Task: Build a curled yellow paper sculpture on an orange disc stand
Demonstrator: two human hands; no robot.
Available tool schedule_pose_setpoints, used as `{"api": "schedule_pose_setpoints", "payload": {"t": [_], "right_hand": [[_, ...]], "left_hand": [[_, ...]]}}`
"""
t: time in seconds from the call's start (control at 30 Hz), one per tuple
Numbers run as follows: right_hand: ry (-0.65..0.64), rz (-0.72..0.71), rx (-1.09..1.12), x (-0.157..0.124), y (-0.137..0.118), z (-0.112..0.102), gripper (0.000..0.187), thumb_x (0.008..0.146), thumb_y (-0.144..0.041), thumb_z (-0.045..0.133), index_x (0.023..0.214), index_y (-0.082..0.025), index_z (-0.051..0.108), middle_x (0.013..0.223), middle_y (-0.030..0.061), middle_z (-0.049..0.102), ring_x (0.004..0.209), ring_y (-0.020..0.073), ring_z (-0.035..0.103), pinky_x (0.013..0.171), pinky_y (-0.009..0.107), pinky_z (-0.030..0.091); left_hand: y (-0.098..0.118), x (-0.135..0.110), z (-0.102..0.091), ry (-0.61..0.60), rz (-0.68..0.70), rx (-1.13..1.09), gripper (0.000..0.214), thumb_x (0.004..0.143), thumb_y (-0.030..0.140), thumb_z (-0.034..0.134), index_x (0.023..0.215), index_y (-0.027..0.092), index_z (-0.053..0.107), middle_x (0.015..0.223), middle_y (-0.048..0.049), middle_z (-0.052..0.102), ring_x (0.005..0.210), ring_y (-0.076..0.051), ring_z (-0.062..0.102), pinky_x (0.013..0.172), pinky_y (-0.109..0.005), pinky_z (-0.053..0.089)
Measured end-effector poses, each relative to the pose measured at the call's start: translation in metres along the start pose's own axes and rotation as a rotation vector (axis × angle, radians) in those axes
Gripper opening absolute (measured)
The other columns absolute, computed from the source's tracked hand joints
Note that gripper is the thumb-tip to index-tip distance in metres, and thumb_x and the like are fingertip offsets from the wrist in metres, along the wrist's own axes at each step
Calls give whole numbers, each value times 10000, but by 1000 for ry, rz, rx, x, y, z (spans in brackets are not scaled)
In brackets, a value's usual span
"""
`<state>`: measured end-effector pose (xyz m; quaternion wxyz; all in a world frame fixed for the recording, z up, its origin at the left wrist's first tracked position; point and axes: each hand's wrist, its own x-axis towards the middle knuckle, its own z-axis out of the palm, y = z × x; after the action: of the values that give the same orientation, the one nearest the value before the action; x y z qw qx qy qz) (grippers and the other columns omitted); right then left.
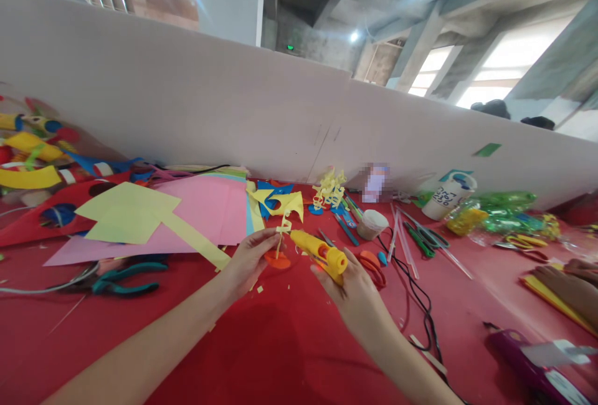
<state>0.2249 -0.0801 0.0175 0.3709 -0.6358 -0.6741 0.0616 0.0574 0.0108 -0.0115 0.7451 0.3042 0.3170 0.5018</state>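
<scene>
At frame centre, your left hand (252, 258) pinches a yellow paper strip (283, 228), likely light and easily creased; hold its stem gently. Your right hand (359, 293) wraps the probably rigid glue gun (334, 260).

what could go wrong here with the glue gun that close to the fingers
The yellow glue gun in the right hand points at the small paper piece; if hot, its nozzle could burn the nearby left hand. That piece looks thin, so a push might bend it. The black cords lie loose beside the right forearm and could snag.
</scene>
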Motion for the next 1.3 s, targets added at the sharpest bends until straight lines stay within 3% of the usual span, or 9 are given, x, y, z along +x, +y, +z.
{"api": "schedule_pose_setpoints", "payload": {"t": [0.1, 0.33, 0.5, 0.63, 1.3], "right_hand": [[25, -26, -44, 0, 1, 1, 331, 846, -453, 443, 883, -169, 606, 890, 112, 633, 897, 259, 600, 792, 364, 475], [12, 4, -82, -1, 0, 1, 352, 845, -467, 437, 832, -152, 593, 893, 122, 620, 810, 241, 614, 712, 344, 496], [-21, -8, -79, 0, -1, -2, 334, 854, -452, 437, 835, -157, 592, 890, 117, 620, 775, 229, 611, 700, 338, 496], [-4, -21, -81, 1, 0, -2, 310, 852, -434, 453, 883, -161, 597, 896, 116, 627, 862, 250, 599, 768, 360, 478], [-22, -11, -21, 5, -2, -6, 289, 840, -433, 469, 855, -172, 590, 828, 77, 617, 753, 214, 615, 681, 302, 482]], "left_hand": [[0, 0, 0, -1, -5, -5, 163, 593, 166, 764, 737, 142, 693, 629, -5, 669, 598, -89, 599, 579, -170, 475], [1, -1, 1, -15, -7, 11, 140, 613, 163, 751, 737, 147, 689, 630, -4, 668, 606, -92, 601, 583, -175, 470], [1, -2, 1, -15, -21, 14, 140, 624, 167, 746, 751, 155, 688, 638, 0, 670, 619, -100, 612, 591, -184, 476], [2, -2, 1, -22, -13, 15, 142, 626, 171, 745, 756, 149, 689, 646, -4, 669, 616, -97, 612, 585, -180, 473], [2, -1, 1, -25, -35, 1, 141, 620, 162, 748, 750, 153, 692, 629, 2, 671, 594, -96, 609, 580, -187, 470]]}}
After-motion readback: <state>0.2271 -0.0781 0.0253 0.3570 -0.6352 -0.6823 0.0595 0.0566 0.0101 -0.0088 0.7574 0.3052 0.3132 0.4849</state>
